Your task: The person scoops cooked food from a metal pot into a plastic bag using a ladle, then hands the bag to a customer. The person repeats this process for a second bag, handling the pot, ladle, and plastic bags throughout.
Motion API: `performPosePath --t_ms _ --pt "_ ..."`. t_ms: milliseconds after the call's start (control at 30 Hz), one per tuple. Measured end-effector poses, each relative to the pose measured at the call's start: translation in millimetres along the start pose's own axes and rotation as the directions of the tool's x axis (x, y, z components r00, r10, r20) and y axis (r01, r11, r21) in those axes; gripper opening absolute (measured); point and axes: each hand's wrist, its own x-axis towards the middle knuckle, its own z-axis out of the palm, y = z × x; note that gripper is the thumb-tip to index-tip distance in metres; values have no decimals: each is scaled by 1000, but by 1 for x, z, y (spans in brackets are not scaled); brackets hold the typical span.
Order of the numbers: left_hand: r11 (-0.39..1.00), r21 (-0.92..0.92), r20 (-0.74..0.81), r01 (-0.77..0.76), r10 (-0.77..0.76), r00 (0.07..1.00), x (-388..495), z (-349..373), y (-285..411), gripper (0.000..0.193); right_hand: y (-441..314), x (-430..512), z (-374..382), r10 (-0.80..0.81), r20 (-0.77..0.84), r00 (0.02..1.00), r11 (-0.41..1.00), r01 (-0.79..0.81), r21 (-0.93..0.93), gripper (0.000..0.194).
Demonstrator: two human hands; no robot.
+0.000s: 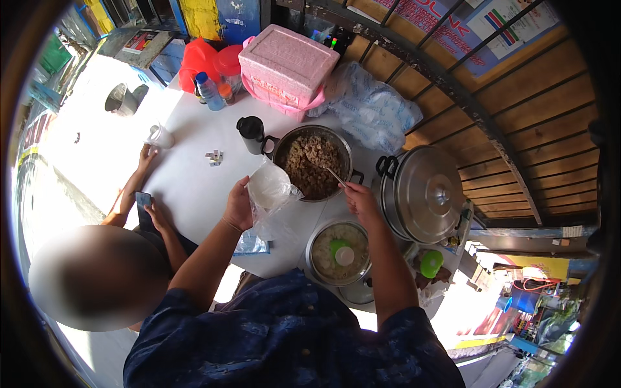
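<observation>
My left hand (238, 204) grips a white bowl (268, 185) wrapped in a clear plastic bag (276, 218), beside the pot's near left rim. In my right hand (360, 200) is the handle of a metal spoon (335, 175). Its bowl end rests in chopped brown food (305, 169), which fills much of a dark-handled metal pot (347, 145). Closer to my body, a second pot (310, 252) holds pale food or broth. A green thing and a pale round piece (345, 256) show over its middle; I cannot tell what they are.
A large lidded steel pot (427, 194) stands right of my right forearm. Behind are a pink foam cooler (291, 63), a crumpled plastic bag (373, 106) and a black tumbler (251, 136). At left, a seated person holds a phone (144, 208), one hand near a white pitcher (160, 136).
</observation>
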Motion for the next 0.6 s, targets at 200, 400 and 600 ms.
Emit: performPosePath --t_ms 200,400,600 --pt "995 94 -1 -27 27 1000 55 20 -2 54 -38 -38 -12 -121 -9 993 991 121 -52 26" --pt "995 98 37 -35 32 999 103 51 -17 52 -58 -70 8 -589 -34 807 543 365 -756 28" --pt "1000 -15 160 21 -19 987 117 67 -31 54 -50 -98 33 -721 135 679 -94 97 -991 39"
